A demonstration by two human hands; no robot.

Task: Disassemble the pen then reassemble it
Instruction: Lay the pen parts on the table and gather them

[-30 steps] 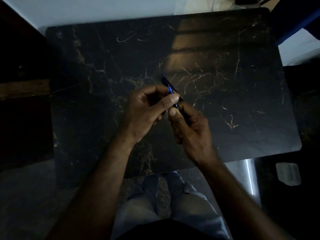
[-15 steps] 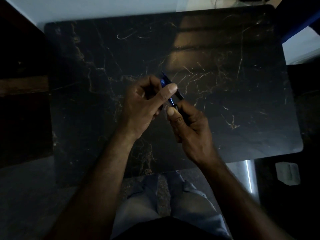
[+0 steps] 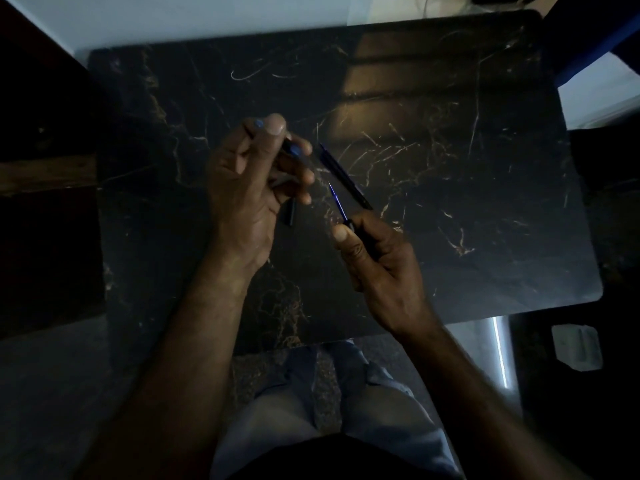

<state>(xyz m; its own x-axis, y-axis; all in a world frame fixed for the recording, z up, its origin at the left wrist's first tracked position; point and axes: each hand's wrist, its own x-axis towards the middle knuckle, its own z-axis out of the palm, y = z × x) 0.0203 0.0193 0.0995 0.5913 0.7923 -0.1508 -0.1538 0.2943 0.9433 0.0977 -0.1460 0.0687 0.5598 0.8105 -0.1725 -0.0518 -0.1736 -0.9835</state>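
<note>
A: Black marble table (image 3: 450, 202), gold veins, dim light. Where's the pen?

B: In pieces, held above the tabletop. The right hand (image 3: 381, 268) is clenched around a dark barrel piece (image 3: 362, 233), with the thin blue refill (image 3: 337, 202) sticking out of it up and to the left, tip bare.

A: The dark stick behind the refill?

B: A long dark pen part (image 3: 341, 174), slanting the same way, just beyond the refill. Its lower end meets the right hand's fingers; whether it's gripped or lying on the table, can't tell.

A: Left hand?

B: The left hand (image 3: 249, 188) is grasping a short dark pen piece (image 3: 294, 152) with blue on it, pinched between thumb and fingers. Another dark bit (image 3: 289, 213) pokes out below its fingers.

A: Hands touching?

B: No, apart, the refill tip between them.
</note>
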